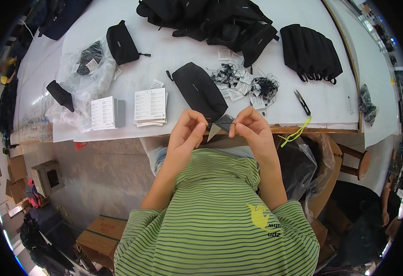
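Observation:
A thin black string (221, 123) runs taut between my two hands at the table's near edge. My left hand (186, 132) pinches its left end, and my right hand (254, 131) pinches the other. Just below the string is a grey and white pointed piece (216, 130), perhaps a tag; whether it hangs from the string I cannot tell. Right beyond my fingers lies a black zip pouch (199, 89), its near end close to the left hand. Tangled black strings (264, 87) with white labels (244, 84) lie past the pouch's right side.
Two stacks of printed white cards (150, 106) (102, 113) stand left of the pouch. Thread snips (302, 102) with a yellow cord (297, 132) lie at right. Farther off are a row of black pouches (310, 53), a black heap (210, 18) and clear plastic bags (101, 85).

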The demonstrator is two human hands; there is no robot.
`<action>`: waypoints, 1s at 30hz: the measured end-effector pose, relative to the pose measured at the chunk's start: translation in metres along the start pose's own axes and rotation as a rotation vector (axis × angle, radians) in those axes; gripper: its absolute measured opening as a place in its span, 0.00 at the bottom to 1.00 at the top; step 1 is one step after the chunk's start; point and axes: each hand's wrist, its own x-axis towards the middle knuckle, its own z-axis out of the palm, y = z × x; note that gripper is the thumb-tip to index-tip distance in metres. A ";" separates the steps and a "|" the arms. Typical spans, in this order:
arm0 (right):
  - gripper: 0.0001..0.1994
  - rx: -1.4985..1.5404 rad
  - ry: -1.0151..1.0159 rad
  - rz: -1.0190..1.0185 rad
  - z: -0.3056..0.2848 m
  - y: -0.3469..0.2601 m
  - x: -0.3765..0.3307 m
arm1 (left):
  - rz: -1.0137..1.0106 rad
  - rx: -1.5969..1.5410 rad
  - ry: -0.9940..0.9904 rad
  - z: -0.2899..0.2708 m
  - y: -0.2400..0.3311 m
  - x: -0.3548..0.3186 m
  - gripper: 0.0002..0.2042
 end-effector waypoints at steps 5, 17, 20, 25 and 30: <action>0.07 0.067 0.019 -0.009 0.008 -0.003 -0.005 | 0.063 0.172 -0.048 0.015 0.002 -0.001 0.03; 0.06 0.101 0.241 -0.050 0.030 0.009 -0.010 | 0.209 0.352 0.105 0.026 -0.004 -0.002 0.04; 0.06 0.071 0.267 -0.065 0.035 0.008 -0.010 | 0.233 0.427 0.128 0.026 -0.003 -0.004 0.04; 0.05 -0.164 0.403 -0.216 0.043 0.007 -0.013 | 0.244 0.564 0.140 0.030 -0.004 -0.007 0.04; 0.06 -0.398 0.190 -0.258 0.030 -0.002 -0.017 | 0.217 0.560 -0.011 0.017 0.005 -0.007 0.06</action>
